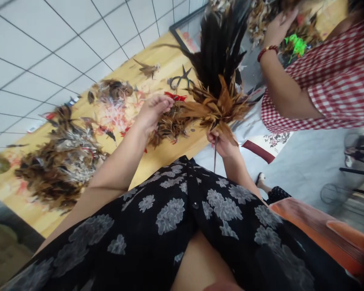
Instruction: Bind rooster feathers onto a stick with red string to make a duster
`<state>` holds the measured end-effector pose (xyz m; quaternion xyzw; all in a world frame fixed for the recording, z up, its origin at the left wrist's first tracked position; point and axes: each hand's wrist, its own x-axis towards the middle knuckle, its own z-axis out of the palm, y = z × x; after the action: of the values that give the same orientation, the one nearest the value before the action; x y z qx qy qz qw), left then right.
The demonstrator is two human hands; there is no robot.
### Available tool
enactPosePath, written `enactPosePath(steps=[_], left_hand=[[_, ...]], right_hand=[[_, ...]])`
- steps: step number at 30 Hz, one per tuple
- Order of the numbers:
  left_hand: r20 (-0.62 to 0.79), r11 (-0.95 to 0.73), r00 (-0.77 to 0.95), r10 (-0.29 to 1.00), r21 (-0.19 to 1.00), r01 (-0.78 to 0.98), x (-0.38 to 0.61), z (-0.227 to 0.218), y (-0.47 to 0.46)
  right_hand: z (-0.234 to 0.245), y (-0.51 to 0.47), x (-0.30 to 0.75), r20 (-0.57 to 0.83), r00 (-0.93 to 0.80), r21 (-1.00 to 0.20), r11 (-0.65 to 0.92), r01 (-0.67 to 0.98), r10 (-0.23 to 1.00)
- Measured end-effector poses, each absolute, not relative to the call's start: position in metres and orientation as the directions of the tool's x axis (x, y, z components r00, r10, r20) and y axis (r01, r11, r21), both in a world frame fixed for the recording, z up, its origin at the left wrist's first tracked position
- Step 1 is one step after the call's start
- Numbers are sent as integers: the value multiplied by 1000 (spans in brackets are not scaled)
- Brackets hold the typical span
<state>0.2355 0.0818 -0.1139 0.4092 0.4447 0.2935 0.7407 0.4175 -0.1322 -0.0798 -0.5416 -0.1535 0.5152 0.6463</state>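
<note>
My right hand is closed round the base of a feather bundle, black long feathers above and orange-brown ones below, held upright above my lap. My left hand reaches over a small pile of brown feathers on the wooden table, its fingers curled together at the tips as in a pinch; what they hold is too small to make out.
Scissors lie on the table beyond the pile. A large heap of brown and grey feathers sits at the left. Another person in a red checked top reaches a hand into feathers at the upper right. White tiled floor lies behind.
</note>
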Motion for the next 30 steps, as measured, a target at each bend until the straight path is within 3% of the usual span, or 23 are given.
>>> enactPosePath(steps=[6, 10, 15, 18, 20, 22, 26, 30], left_hand=[[-173, 312, 794, 582, 950, -22, 225, -104, 0], [-45, 154, 861, 507, 987, -39, 215, -113, -18], [-79, -74, 706, 704, 980, 183, 171, -101, -31], [-15, -176, 624, 781, 954, 244, 148, -87, -39], [53, -252, 586, 808, 931, 263, 138, -80, -43], [131, -348, 578, 806, 893, 284, 134, -76, -47], [269, -559, 617, 740, 756, 341, 136, -78, -54], [408, -699, 615, 675, 620, 356, 134, -86, -51]], right_hand=[[-58, -105, 400, -350, 350, -869, -162, -467, 869], [-52, -93, 383, -309, 276, -895, -180, -409, 910], [-71, -76, 368, -259, 337, -957, -194, -214, 905], [-86, -67, 364, -51, 377, -987, -105, 124, 925], [-90, -63, 359, 115, 348, -910, -42, 413, 931], [-89, -61, 351, 175, 293, -769, -56, 637, 940], [-76, -58, 330, 43, 207, -426, -170, 889, 977], [-64, -52, 325, -131, 75, -165, -96, 982, 989]])
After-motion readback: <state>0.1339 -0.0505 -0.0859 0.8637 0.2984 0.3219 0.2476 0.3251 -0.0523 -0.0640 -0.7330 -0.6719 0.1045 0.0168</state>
